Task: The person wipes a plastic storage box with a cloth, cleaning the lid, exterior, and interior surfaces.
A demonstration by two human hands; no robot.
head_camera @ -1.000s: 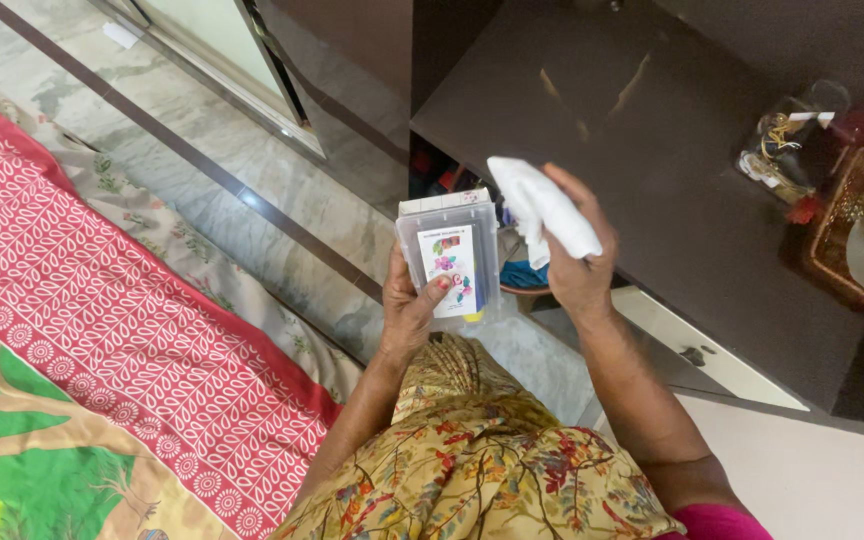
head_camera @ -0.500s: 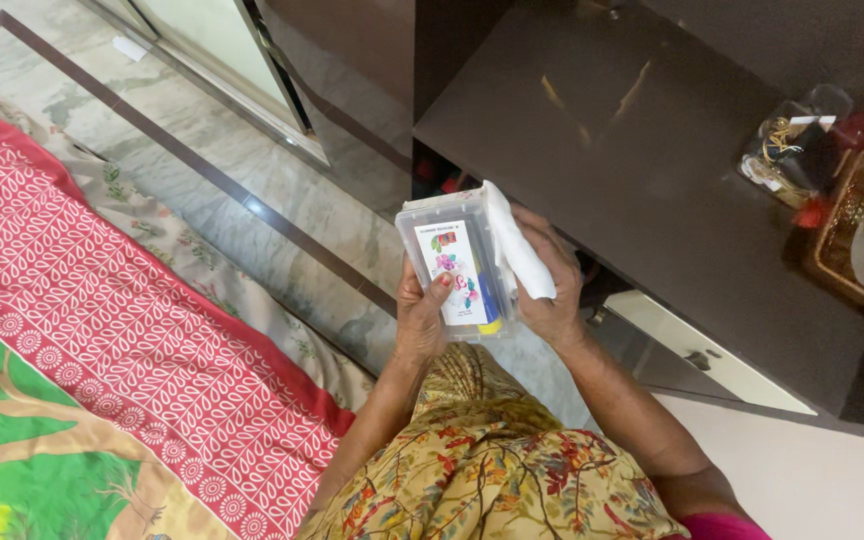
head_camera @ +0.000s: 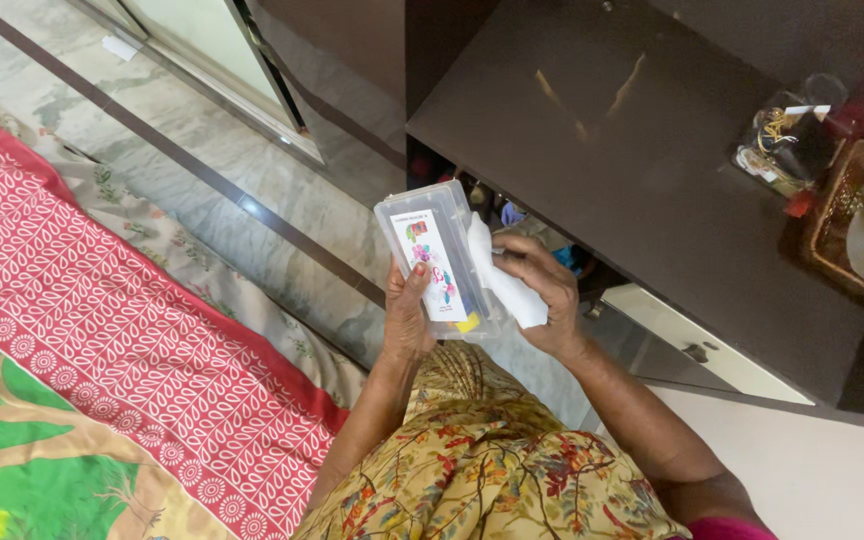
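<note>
A clear plastic box point(head_camera: 439, 258) with a flat lid sits in the left hand point(head_camera: 407, 318). It is a long rectangle, tilted. Inside it lies a white card point(head_camera: 429, 265) with small pink, green and blue pictures. A yellow bit shows at the bottom corner. A small white tag point(head_camera: 805, 110) sits on the dark counter point(head_camera: 612, 150).

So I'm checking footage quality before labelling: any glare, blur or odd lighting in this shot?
Head view: pale streaks of glare lie on the dark tabletop; the clear plastic box in the left hand shows a soft sheen but its label stays readable. The white cloth in the right hand is bright, nearly washed out. Hands look sharp, with little motion blur; the light is even and shadows are soft.
</note>
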